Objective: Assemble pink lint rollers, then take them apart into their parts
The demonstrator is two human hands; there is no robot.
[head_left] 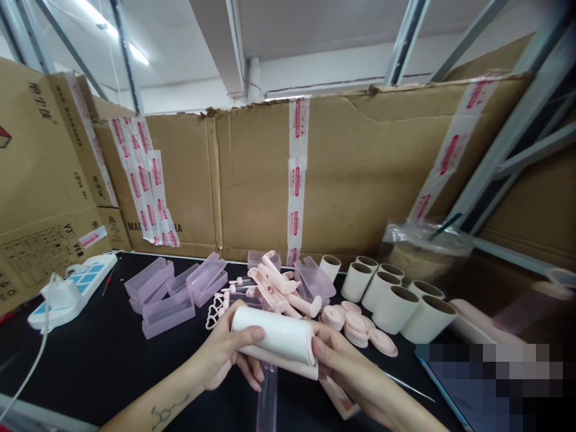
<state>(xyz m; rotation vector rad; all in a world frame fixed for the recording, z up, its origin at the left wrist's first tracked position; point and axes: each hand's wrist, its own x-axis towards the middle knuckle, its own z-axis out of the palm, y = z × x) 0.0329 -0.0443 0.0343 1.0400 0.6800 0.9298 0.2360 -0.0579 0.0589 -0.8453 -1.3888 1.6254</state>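
Note:
A white tube (pixel 272 337) lies sideways between my hands, against a pale pink plastic piece (pixel 288 362) along its lower side. My left hand (pixel 229 348) is wrapped round the tube's left end, thumb on top. At the other end my right hand (pixel 338 354) presses thumb and fingers on the pink rim. Below them, a clear purple strip (pixel 267 399) runs toward the front edge, and a pink part (pixel 338 397) sits under my right hand. Just behind is a heap of pink plastic parts (pixel 274 285). Pink round discs (pixel 355 324) are stacked to the right.
Several purple trays (pixel 168 312) lie at left, near a power strip (pixel 76 294) with its cable. White tubes (pixel 396 309) stand upright at right, before a clear plastic bag (pixel 423 252). A thin metal rod (pixel 411 385) lies at front right. Cardboard walls (pixel 252 180) enclose the back.

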